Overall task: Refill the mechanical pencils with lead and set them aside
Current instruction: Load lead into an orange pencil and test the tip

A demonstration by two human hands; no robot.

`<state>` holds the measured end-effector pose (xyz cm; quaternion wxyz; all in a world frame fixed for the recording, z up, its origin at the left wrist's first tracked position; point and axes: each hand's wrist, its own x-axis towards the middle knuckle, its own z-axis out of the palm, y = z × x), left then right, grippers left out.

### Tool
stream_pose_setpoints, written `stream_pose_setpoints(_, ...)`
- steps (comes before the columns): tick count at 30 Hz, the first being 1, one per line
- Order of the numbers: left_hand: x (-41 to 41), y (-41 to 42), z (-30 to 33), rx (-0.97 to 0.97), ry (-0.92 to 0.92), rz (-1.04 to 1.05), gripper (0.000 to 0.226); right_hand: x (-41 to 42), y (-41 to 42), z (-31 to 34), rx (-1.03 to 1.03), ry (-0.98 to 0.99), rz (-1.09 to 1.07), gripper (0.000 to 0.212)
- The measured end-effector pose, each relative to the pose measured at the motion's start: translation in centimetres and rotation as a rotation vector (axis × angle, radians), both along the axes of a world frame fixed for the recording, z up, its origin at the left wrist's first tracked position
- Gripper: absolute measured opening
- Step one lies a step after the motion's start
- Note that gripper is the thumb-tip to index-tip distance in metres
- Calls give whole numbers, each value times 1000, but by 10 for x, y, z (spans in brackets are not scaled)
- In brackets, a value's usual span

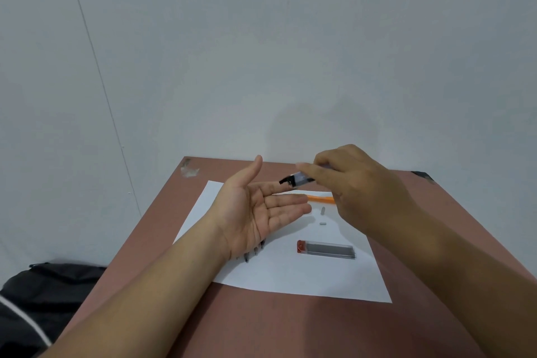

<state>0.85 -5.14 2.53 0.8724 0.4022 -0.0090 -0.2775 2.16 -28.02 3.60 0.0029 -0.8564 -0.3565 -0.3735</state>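
Right hand fingers pinch a black-capped lead case, tilted over the flat, palm-up left hand with fingers spread, above white paper on the surface; orange pencil lies behind.

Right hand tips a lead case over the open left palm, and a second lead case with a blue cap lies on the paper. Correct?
Not quite. The head view shows the right hand tipping a lead case over the open left hand, but the second case on the paper has an orange-red cap, not blue.
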Motion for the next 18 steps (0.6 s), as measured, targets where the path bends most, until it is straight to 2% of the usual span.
stream_pose_setpoints(4, 4, -7, -6, 122, -138, 201, 49, 0, -1, -4, 77, 9, -31, 73)
stream_pose_setpoints(8, 4, -11, -11, 464, -465, 414, 19, 0, -2, -4, 159, 21, -68, 69)
stream_pose_setpoints(12, 1, -11, -13, 703, -632, 502, 8, -1, -4, -5, 199, 19, -73, 63)
stream_pose_setpoints(18, -3, -13, -10, 713, -682, 525, 7, -7, 0, -4, 194, 38, -83, 61)
